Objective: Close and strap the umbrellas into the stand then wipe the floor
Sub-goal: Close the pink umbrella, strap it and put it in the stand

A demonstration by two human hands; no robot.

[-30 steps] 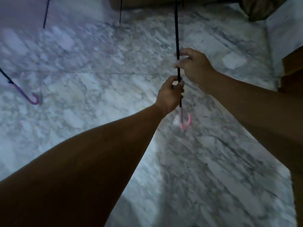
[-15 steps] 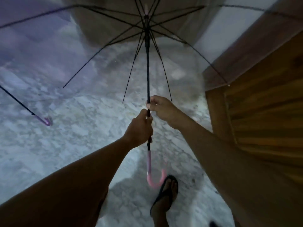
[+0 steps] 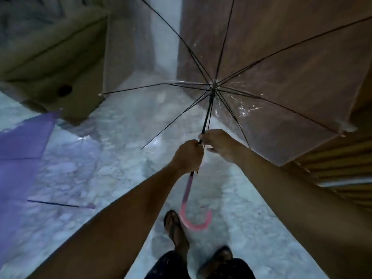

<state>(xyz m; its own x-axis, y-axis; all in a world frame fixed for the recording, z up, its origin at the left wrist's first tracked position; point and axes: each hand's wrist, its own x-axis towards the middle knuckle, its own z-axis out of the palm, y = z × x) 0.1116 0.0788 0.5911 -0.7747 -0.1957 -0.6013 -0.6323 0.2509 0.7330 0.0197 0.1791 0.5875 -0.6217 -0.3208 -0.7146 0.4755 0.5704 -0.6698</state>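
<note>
- The white, grey-veined marble floor (image 3: 112,150) fills most of the head view, dim and bluish.
- An open clear plastic umbrella (image 3: 213,88) with thin black ribs is held up off the floor and leans to the right. Its canopy spreads wide across the upper right, with glints of light near the hub.
- An open purple umbrella (image 3: 20,150) lies on the floor at the left edge, well apart from the clear one. Its thin dark shaft and small handle point to the right along the floor.
- An olive-brown upholstered seat (image 3: 50,57) stands at the upper left, and part of it shows through the edge of the clear canopy.
- A slatted wooden surface (image 3: 342,168) runs along the right edge, below the canopy's rim.
- Two bare forearms reach in from the bottom corners and meet near the middle.
- The left hand (image 3: 188,156) is clenched round the clear umbrella's black shaft (image 3: 207,115), just above where the pink part begins.
- The right hand (image 3: 221,144) sits just above the left and touches it. Its fingers (image 3: 203,135) pinch the same shaft, while the lower ones curl loosely underneath.
- Two feet in dark sandals (image 3: 176,228) stand at the bottom centre.
- The pink hooked handle (image 3: 194,222) hangs below the left fist, and its curve shows just beside the left foot.
</note>
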